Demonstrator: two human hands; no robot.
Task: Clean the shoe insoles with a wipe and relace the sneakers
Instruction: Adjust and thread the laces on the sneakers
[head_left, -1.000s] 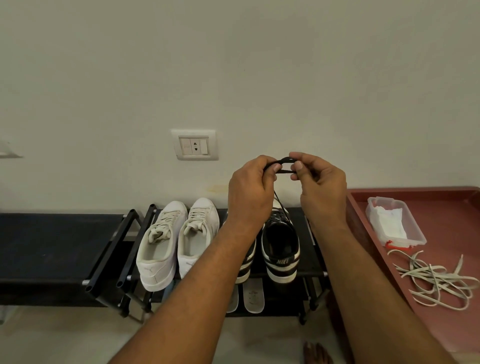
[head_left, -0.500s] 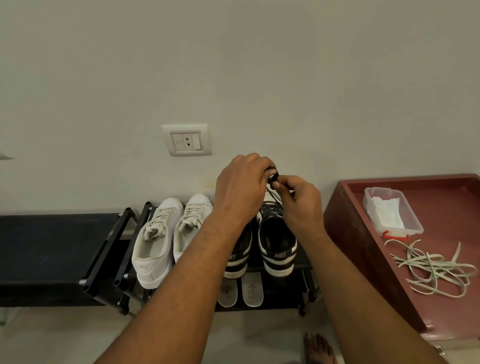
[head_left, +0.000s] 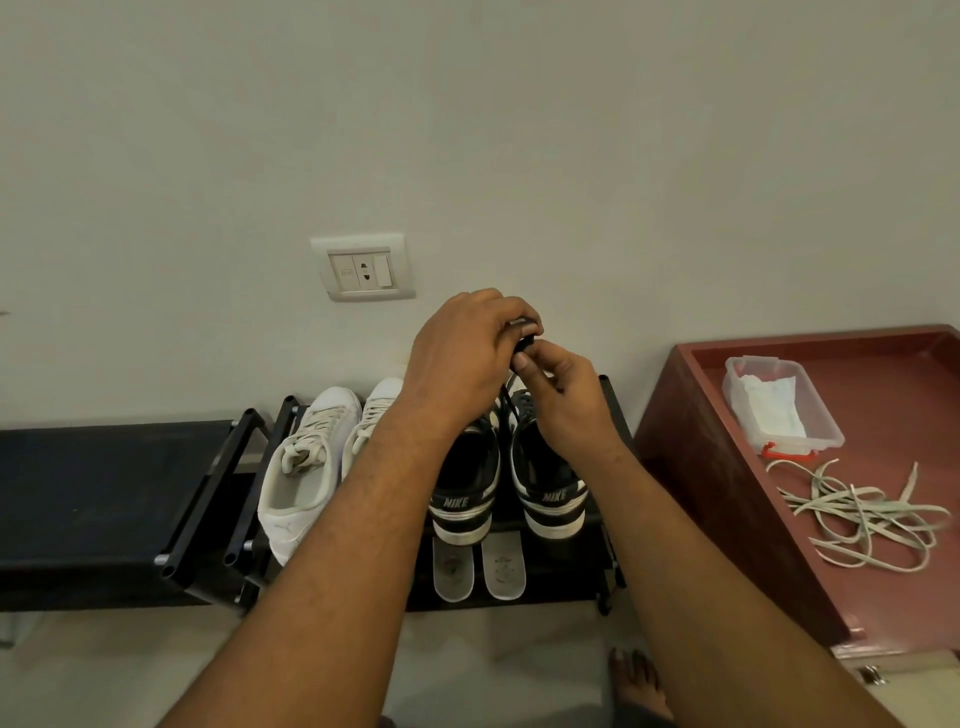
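Lower now and drawn together, the left hand (head_left: 462, 364) and right hand (head_left: 566, 402) both pinch the black lace (head_left: 523, 339) over the sneaker (head_left: 545, 478) at the right end of the rack (head_left: 607, 400), probably tightening it.

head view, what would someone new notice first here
Both hands meet mid-frame against the wall, the left hand and right hand pinching a black lace that runs down to the black-and-white sneakers on the rack. White sneakers sit to their left. At right, a tangle of pale laces lies on the red tray beside a clear tub of wipes.
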